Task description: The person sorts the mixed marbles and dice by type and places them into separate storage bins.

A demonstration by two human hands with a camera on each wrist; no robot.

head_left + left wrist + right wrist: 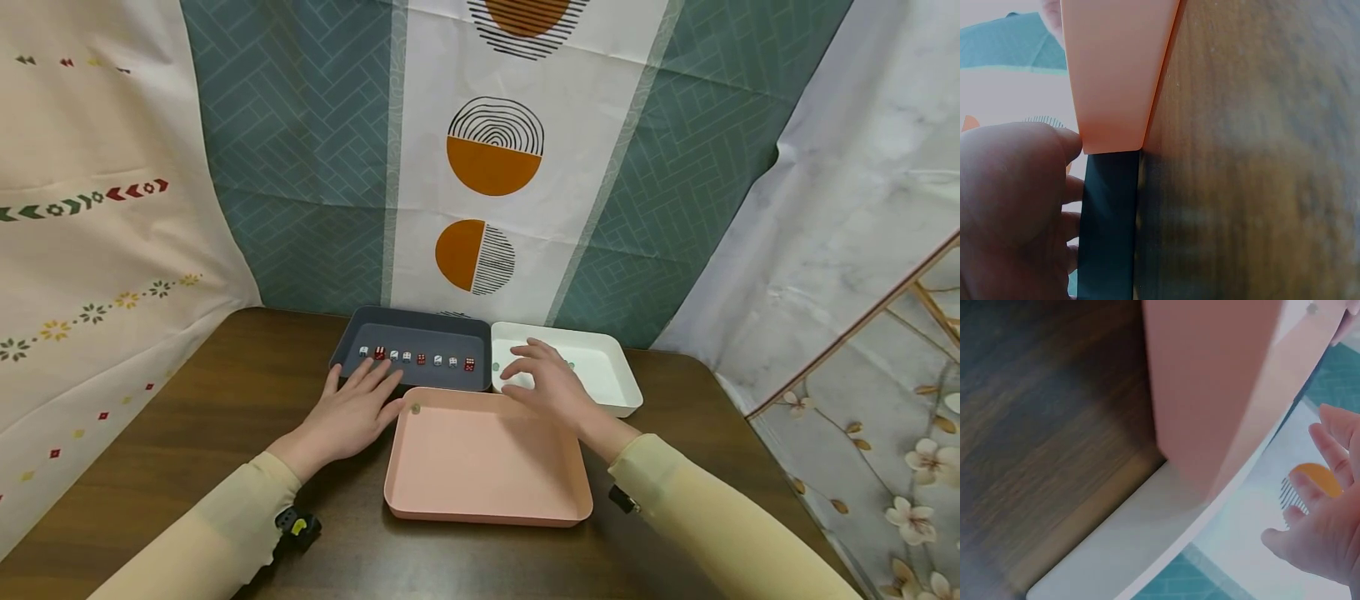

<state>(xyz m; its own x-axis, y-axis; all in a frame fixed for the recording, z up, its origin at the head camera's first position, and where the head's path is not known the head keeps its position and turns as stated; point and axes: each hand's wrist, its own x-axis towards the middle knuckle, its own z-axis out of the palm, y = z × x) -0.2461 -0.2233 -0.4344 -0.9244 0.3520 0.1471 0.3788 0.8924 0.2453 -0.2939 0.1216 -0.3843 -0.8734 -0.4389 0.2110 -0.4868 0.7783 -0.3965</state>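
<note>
My left hand (351,418) lies with its fingers spread at the front edge of the dark grey tray (420,321), its thumb by the back left corner of the pink tray (487,467). Inside the dark tray, a row of several dice runs across, some white (407,357) and some red (469,364). My right hand (551,385) hovers over the white tray (615,375) with fingers loosely bent and thumb apart; nothing shows between them. A small green piece (572,366) lies in the white tray, partly behind that hand. One small greenish piece (415,408) sits in the pink tray's back left corner.
All three trays stand on a brown wooden table (247,392), the pink one in front of the other two. Patterned cloth (480,167) hangs behind the table, with more cloth at both sides.
</note>
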